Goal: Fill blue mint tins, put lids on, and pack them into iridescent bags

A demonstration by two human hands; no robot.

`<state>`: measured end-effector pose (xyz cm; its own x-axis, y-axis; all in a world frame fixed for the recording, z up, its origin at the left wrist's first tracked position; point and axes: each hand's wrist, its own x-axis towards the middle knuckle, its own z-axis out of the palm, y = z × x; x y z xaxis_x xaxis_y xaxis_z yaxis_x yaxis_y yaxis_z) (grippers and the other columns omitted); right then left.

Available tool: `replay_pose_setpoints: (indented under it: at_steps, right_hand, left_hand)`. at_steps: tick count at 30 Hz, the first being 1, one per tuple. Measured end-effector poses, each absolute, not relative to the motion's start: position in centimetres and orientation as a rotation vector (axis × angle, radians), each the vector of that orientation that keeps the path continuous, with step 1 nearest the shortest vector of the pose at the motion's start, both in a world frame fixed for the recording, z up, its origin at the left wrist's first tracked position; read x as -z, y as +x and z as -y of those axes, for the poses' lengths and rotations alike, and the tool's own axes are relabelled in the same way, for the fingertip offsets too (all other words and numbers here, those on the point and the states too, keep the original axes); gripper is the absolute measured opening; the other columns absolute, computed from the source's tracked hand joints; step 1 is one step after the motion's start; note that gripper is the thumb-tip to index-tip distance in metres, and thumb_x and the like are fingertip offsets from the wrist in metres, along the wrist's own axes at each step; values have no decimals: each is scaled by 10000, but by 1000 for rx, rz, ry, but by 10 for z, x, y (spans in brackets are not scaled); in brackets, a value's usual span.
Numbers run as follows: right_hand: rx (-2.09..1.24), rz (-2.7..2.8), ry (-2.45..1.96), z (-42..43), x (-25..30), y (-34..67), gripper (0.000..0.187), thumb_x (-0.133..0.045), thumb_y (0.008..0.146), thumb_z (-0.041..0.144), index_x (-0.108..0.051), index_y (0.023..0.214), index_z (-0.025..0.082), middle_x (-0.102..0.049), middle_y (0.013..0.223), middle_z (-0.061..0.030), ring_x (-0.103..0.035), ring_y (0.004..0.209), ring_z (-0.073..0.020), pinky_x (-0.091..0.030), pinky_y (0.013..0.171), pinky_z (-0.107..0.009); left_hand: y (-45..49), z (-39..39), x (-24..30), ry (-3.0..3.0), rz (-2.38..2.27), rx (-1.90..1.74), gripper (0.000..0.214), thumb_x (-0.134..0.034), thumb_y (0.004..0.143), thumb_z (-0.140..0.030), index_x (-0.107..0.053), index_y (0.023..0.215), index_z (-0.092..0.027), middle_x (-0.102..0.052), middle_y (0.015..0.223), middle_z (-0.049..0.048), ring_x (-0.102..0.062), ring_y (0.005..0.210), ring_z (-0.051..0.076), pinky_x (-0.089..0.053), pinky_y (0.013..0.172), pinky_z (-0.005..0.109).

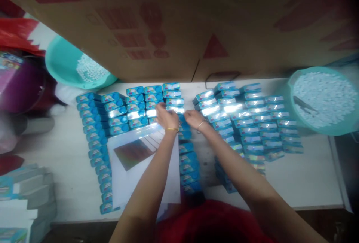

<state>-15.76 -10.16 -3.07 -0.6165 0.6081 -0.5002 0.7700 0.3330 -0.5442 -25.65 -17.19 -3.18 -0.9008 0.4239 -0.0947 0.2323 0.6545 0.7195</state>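
My left hand (167, 118) is at the lower end of a column of small blue boxes (174, 94), fingers curled together by the box nearest me. Close to its right, my right hand (194, 119) has its fingertips pressed together beside the same column. Anything in either set of fingers is too small or blurred to make out. Below my left wrist, a white sheet (146, 175) lies over some of the boxes. It carries a dark brownish patch (134, 153) and some pale strips near my left forearm.
More blue boxes stand in rows at left (97, 149) and right (252, 123). Teal basins of small white pieces flank them, left (60, 63) and right (297, 82); dark scissors (305, 105) lie in the right one. A large carton (174, 18) walls off the back. Stacked boxes (33, 190) sit lower left.
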Motion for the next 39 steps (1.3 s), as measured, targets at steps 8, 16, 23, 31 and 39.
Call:
replay_pose_setpoints:
  at_steps: [8, 16, 23, 31, 39]
  right_hand:
    - [604, -2584, 1174, 129, -4, -160, 429, -401, 886, 219, -519, 1283, 109, -605, 1174, -181, -558, 1057, -301, -435, 815, -365]
    - [598, -2525, 1000, 121, 12, -155, 420, -358, 935, 259, -524, 1311, 173, -600, 1193, -136, -540, 1095, -285, -417, 864, -358]
    - [422, -2649, 993, 127, 5, -144, 447, -408, 907, 236, -509, 1341, 195, -598, 1160, -147, -540, 1026, -292, -420, 786, -368]
    - [1013, -2961, 1106, 177, -54, -159, 363, -375, 926, 157, -611, 1201, 136, -620, 1087, -118, -558, 1018, -212, -422, 891, -292]
    - [798, -2651, 661, 227, -80, -196, 354, -589, 878, 329, -651, 1175, 148, -620, 1178, -168, -489, 1178, -354, -394, 928, -425]
  left_hand:
    - [-280, 180, 13, 570, -2429, -1233, 277, -615, 704, -144, -548, 971, -172, -566, 989, 83, -580, 870, 210, -462, 859, 392]
    - [-334, 280, -86, 1230, -2319, -1163, 193, -609, 796, -377, -661, 895, -220, -637, 933, 54, -585, 937, 226, -450, 924, 365]
    - [-405, 367, -52, 825, -2737, -778, 276, -623, 699, -466, -679, 833, -230, -656, 980, 86, -572, 1030, 309, -397, 1012, 507]
    - [-359, 407, -28, 1195, -2426, -945, 117, -567, 761, -283, -639, 836, -229, -674, 997, 77, -648, 874, 222, -549, 747, 342]
    - [-292, 439, -11, 1679, -2242, -708, 251, -448, 858, -127, -602, 1048, -182, -633, 1221, 138, -606, 1130, 199, -535, 928, 348]
